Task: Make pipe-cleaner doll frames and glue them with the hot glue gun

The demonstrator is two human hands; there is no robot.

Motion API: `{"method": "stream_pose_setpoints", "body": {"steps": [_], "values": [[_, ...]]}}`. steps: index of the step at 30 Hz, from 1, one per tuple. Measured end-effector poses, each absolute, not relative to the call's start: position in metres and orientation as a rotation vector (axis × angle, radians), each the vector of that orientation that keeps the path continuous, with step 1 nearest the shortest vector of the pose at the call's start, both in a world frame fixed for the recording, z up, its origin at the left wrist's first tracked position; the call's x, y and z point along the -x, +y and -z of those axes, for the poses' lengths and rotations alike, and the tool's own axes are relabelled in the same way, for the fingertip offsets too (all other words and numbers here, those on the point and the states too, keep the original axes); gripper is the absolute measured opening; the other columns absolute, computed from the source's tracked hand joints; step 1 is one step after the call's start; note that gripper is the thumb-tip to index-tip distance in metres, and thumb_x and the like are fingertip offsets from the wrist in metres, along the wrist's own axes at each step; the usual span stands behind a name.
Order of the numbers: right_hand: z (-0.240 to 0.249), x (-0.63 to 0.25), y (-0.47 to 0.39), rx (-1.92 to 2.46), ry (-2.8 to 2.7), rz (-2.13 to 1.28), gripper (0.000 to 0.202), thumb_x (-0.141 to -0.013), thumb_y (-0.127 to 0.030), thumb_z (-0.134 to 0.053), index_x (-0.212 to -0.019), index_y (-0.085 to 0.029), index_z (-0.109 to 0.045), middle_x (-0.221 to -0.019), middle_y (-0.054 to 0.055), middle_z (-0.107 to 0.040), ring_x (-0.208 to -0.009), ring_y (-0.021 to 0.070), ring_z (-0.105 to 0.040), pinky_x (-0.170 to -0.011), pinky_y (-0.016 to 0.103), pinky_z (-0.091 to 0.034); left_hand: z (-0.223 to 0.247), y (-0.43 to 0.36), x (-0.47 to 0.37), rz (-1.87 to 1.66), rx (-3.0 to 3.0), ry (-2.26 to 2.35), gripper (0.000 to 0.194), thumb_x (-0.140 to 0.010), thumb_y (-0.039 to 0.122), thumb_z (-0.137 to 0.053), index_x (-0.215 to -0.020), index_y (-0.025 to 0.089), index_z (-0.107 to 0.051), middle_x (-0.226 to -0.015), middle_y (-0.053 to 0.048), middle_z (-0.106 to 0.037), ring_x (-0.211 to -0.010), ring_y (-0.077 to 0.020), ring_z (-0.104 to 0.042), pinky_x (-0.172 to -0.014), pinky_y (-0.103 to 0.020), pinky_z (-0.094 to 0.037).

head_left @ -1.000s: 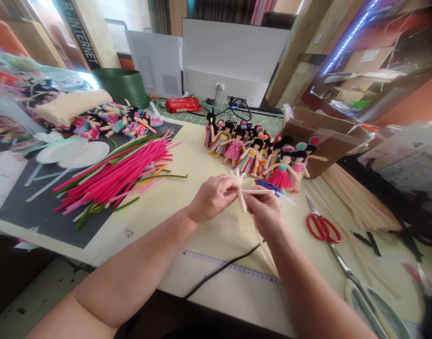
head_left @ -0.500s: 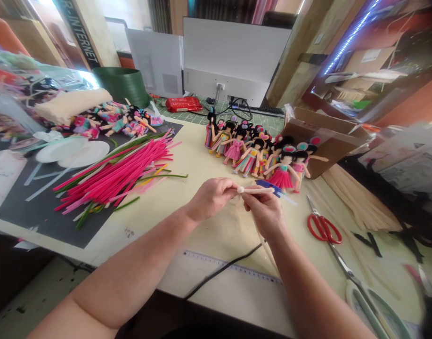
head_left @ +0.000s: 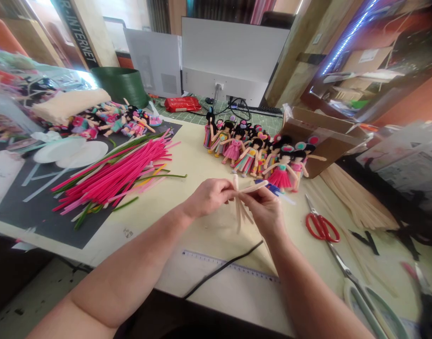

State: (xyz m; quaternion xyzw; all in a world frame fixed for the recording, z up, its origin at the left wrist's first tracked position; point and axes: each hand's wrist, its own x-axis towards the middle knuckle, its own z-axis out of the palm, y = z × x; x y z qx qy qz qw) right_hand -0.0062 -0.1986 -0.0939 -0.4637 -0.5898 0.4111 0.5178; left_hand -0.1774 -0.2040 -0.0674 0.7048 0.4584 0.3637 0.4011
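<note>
Between my two hands is a cream pipe-cleaner figure (head_left: 238,214), with one stub pointing up, one strand out to the right and several hanging below. My left hand (head_left: 215,197) pinches it at the crossing, fingers closed. From the other side my right hand (head_left: 267,209) grips it, thumb and fingers pressed together near the same crossing. Just beyond the right hand lies a blue item (head_left: 270,187), partly hidden. Behind it stand several finished pipe-cleaner dolls (head_left: 249,157) in bright skirts with black hair.
Pink and green pipe cleaners (head_left: 117,174) are piled at the left. Red-handled scissors (head_left: 321,227), larger scissors (head_left: 364,296) and a bundle of cream pipe cleaners (head_left: 360,200) lie at the right. A ruler (head_left: 223,265) and black cable (head_left: 219,273) are near the front edge. A cardboard box (head_left: 318,136) stands behind.
The cream figure has turned in my hands: its knotted end now points up and strands hang below the fingers. Both hands stay in nearly the same place.
</note>
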Motion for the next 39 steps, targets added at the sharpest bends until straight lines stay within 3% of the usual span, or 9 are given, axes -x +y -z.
{"method": "stream_pose_setpoints", "body": {"steps": [7,16,20,24,27,32,39], "values": [[0.085,0.008,-0.203,1.080,-1.409,-1.096,0.014,-0.068,-0.031,-0.075,-0.073,-0.020,-0.068,-0.066,0.000,-0.065,-0.059,0.0137,-0.057,-0.056,0.028,-0.045,0.074,-0.197,0.182,-0.847,-1.594,1.021,0.033,-0.081,0.046,-0.061,-0.080,0.013,-0.064,-0.069,-0.003,-0.063,-0.063,-0.0123,-0.058,-0.061,-0.023,-0.046],[0.084,0.007,-0.203,1.121,-1.316,-1.170,0.020,-0.065,-0.034,-0.076,-0.070,-0.018,-0.064,-0.063,0.000,-0.063,-0.056,0.0125,-0.054,-0.053,0.026,-0.042,0.074,-0.198,0.181,-0.858,-1.620,0.931,0.028,-0.085,0.040,-0.056,-0.081,0.013,-0.060,-0.076,-0.003,-0.060,-0.069,-0.0121,-0.055,-0.067,-0.025,-0.046],[0.089,0.004,-0.200,1.161,-1.270,-1.144,0.020,-0.067,-0.034,-0.074,-0.069,-0.017,-0.063,-0.060,-0.002,-0.058,-0.054,0.0096,-0.048,-0.051,0.024,-0.037,0.071,-0.204,0.178,-1.157,-1.913,1.058,0.020,-0.083,0.026,-0.057,-0.100,0.018,-0.053,-0.092,-0.003,-0.058,-0.084,-0.0138,-0.056,-0.076,-0.027,-0.046],[0.092,0.002,-0.197,1.202,-1.232,-1.156,0.025,-0.068,-0.039,-0.074,-0.069,-0.017,-0.063,-0.057,-0.004,-0.054,-0.051,0.0081,-0.043,-0.049,0.022,-0.032,0.071,-0.206,0.177,-1.172,-2.347,1.121,0.033,-0.079,0.013,-0.055,-0.111,0.022,-0.051,-0.106,-0.006,-0.057,-0.101,-0.0188,-0.053,-0.088,-0.034,-0.042],[0.093,0.003,-0.197,1.206,-1.233,-1.173,0.028,-0.068,-0.041,-0.074,-0.067,-0.017,-0.061,-0.055,-0.004,-0.053,-0.049,0.0081,-0.042,-0.048,0.023,-0.033,0.072,-0.207,0.175,-1.062,-2.501,1.239,0.029,-0.083,0.020,-0.058,-0.111,0.023,-0.053,-0.111,-0.006,-0.057,-0.108,-0.0219,-0.051,-0.091,-0.037,-0.039],[0.092,0.006,-0.199,1.191,-1.239,-1.199,0.029,-0.067,-0.042,-0.075,-0.067,-0.017,-0.062,-0.057,-0.003,-0.056,-0.049,0.0087,-0.044,-0.048,0.023,-0.033,0.074,-0.208,0.173,-1.123,-2.531,1.325,0.016,-0.089,0.031,-0.054,-0.102,0.021,-0.057,-0.105,-0.005,-0.061,-0.103,-0.0196,-0.055,-0.087,-0.033,-0.036],[0.096,0.007,-0.200,1.086,-1.213,-1.207,0.023,-0.068,-0.036,-0.077,-0.070,-0.018,-0.063,-0.058,-0.003,-0.056,-0.051,0.0086,-0.045,-0.048,0.022,-0.032,0.078,-0.204,0.172,-1.211,-2.273,1.248,0.017,-0.090,0.033,-0.054,-0.093,0.019,-0.063,-0.094,-0.004,-0.066,-0.091,-0.0172,-0.058,-0.084,-0.030,-0.040]]}}
